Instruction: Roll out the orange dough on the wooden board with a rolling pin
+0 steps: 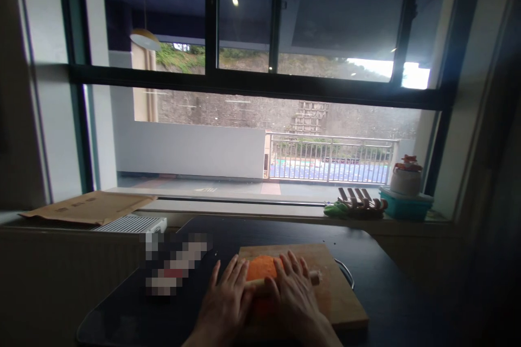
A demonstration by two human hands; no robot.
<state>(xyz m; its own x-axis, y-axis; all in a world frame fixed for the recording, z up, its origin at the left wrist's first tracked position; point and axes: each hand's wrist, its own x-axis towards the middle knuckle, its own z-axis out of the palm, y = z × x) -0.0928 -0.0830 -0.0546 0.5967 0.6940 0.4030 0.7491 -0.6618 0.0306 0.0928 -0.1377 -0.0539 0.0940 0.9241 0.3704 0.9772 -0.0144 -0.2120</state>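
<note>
A flattened piece of orange dough [261,267] lies on a wooden cutting board [345,303]. Across it runs a light wooden rolling pin [255,283], its right end sticking out past my fingers. My left hand [228,294] rests over the pin's left part, fingers stretched forward and palm down. On the pin's right part lies my right hand [293,288], flat with its fingers apart and the fingertips over the dough's right edge. Both hands cover much of the pin and the nearer part of the dough.
The board sits on a dark table [391,282] and has a metal handle [345,272] on its right. A pixelated item [177,270] lies to the left. By the window are a brown paper envelope [91,207], a brown slatted rack [362,203] and a teal box [407,205].
</note>
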